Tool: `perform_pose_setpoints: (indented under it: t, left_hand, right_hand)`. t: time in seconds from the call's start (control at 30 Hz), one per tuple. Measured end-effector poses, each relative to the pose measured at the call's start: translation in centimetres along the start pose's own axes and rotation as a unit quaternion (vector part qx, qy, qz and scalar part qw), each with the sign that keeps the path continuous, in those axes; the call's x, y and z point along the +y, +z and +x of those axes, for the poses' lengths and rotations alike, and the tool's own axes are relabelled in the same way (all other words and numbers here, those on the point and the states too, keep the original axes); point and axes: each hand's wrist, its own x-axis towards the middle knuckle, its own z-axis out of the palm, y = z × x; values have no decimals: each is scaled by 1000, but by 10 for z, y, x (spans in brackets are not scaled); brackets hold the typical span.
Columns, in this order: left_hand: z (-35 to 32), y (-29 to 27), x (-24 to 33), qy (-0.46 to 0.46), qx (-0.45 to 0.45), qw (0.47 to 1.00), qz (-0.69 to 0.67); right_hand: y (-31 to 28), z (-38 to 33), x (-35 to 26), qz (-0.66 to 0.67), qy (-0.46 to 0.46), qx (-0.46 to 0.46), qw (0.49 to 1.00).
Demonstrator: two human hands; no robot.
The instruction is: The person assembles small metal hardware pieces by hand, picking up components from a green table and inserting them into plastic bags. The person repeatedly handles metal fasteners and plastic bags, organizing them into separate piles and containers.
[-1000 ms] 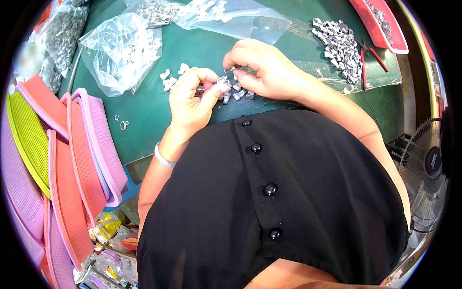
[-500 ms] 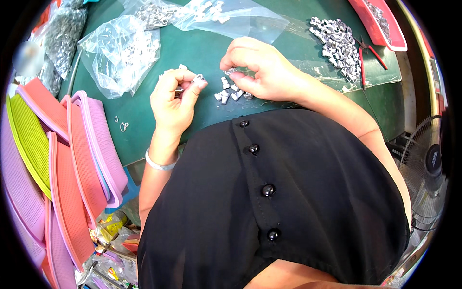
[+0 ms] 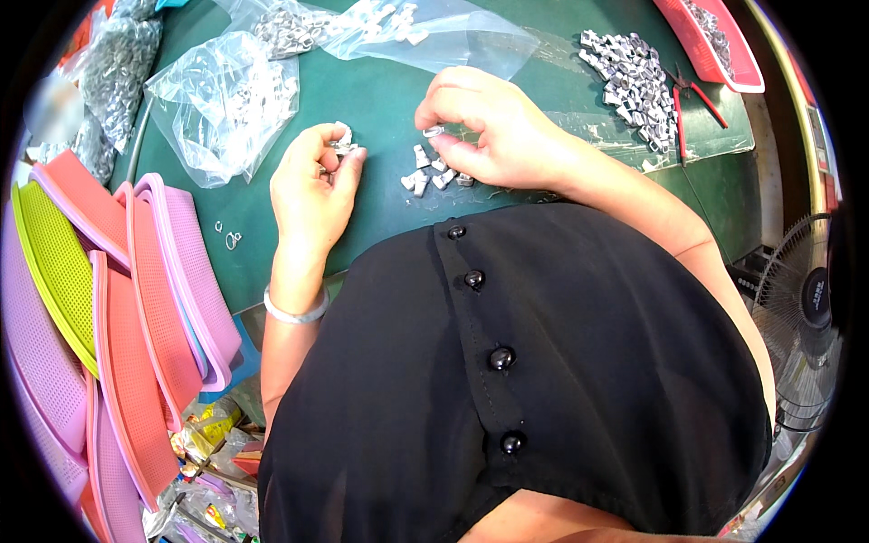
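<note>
My left hand [image 3: 312,190] is closed, thumb against curled fingers, around small silvery metal pieces [image 3: 343,143]. The fingers partly hide them, and I cannot tell how many there are. Thumb and forefinger of my right hand [image 3: 493,122] pinch a small silvery ring-shaped metal piece [image 3: 434,132]. Just below that hand, several grey, loop-like metal pieces [image 3: 419,181] lie loose on the green tabletop [image 3: 380,100]. A bigger heap of similar grey pieces [image 3: 629,86] is spread at the far right.
Red-handled pliers [image 3: 681,113] lie right of the heap, near a pink basket [image 3: 738,68] of metal parts. Clear plastic bags [image 3: 195,100] with parts stand at the far left. Stacked coloured plastic baskets [image 3: 145,335] crowd the left side. A fan [image 3: 797,308] is at right.
My left hand has shifted slightly left, away from the right hand, and the piece at its fingertips has turned. My right hand keeps its pinch almost in place.
</note>
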Motion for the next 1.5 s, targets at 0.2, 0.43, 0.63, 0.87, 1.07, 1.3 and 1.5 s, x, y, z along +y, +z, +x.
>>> perform_pose_setpoints:
  t: [0.2,0.43,0.63,0.87,1.07,1.3,1.5]
  left_hand:
    - [1,9,23,109,-92,989,48]
    - [9,15,33,143,-219,957,128]
    - [14,8,31,141,-241,952,127]
    - [16,12,24,171,-211,956,113]
    - [15,14,13,33,-188,962,-194]
    - [18,7,13,-135,-212,845,-472]
    - [17,10,10,-128,-212,811,-530]
  right_hand:
    - [-3,1,-4,45,152,-49,986]
    - [-3,-2,14,15,121,-88,989]
    - [-4,1,16,-26,93,-164,982]
    - [-7,7,15,-59,65,-247,965]
    - [-9,6,17,-3,108,-197,974]
    - [-17,9,-1,95,109,-94,985]
    - [-16,7,-7,142,68,-39,987]
